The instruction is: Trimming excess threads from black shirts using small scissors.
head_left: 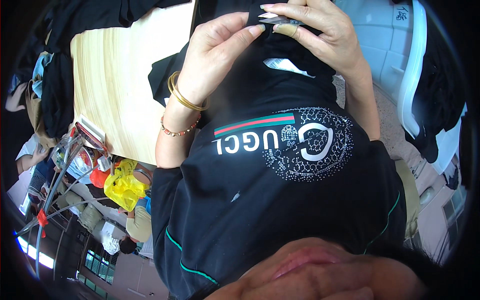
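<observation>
My right hand [327,37] holds small metal thread snips [280,20], their pointed blades facing left toward my other hand. A tan covering wraps the thumb. Opposite it, my left hand [215,47] has thumb and fingertips pressed together at the edge of a black cloth [267,47]; whether a thread is pinched there is too small to see. Gold bangles and a beaded bracelet circle that wrist. The black cloth lies over my lap, under both hands, and a white printed label [287,65] shows on it.
At left stands a pale wood table [115,80], with dark cloth [107,20] heaped along its far edge. A light blue plastic bin [395,45] is close on the right. A yellow plastic bag [124,186] and metal rods [50,195] are at lower left. Other people sit beyond.
</observation>
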Demonstrator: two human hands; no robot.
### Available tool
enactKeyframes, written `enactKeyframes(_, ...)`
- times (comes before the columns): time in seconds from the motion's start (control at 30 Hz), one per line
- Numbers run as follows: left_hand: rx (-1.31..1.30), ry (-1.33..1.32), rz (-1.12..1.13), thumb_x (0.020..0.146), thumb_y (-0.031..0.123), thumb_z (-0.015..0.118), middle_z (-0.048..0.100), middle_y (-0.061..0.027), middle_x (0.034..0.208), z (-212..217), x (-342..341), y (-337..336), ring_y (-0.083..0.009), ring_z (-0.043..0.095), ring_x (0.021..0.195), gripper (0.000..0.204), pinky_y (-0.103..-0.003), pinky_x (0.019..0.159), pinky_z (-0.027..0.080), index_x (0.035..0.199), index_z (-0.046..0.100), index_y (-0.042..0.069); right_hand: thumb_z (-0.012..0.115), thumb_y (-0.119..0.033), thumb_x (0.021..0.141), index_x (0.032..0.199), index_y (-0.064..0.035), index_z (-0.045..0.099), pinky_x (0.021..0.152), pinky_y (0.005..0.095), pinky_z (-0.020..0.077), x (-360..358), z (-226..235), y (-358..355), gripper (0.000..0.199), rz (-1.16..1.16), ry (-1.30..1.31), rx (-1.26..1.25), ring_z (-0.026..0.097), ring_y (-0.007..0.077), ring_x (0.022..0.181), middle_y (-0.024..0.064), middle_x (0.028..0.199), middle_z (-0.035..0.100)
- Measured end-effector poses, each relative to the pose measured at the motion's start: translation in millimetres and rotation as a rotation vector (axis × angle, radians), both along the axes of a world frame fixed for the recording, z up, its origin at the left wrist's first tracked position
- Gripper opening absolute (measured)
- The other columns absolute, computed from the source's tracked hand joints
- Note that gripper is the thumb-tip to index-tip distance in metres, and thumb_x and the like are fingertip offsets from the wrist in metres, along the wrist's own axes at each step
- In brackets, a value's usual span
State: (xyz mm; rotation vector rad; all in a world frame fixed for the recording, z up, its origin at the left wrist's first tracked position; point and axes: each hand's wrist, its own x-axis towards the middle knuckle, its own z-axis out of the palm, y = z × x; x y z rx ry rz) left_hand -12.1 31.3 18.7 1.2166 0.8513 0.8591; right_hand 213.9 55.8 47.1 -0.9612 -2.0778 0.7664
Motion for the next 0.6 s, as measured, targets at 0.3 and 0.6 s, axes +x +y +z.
enactKeyframes(0.3,0.025,0.029,0.007,0.1,0.009,0.061,0.073,-0.0026,0.104,1.1,-5.6,5.5,-0.0062,0.063,0.093,0.025,-0.019,0.083,0.05,0.121,0.068,-0.002,0.077,-0.005,0.082,0.104,-0.0014,0.076,0.064,0.0298,0.047,-6.5,-3.0,4.4,0.022,-0.003,0.051,-0.021,0.061,0.0206,0.073,0.0082,0.08,0.062)
enactKeyframes(0.6,0.311,0.394,0.016,0.092,0.011,0.072,0.067,-0.0105,0.087,27.7,-18.5,16.6,-0.0176,0.064,0.075,0.022,-0.027,0.07,0.051,0.106,0.068,-0.006,0.077,0.0,0.083,0.12,-0.0007,0.071,0.083,0.0247,0.0481,32.6,-29.9,0.9,0.037,-0.243,0.274,-0.002,0.063,0.0146,0.091,0.0062,0.101,0.068)
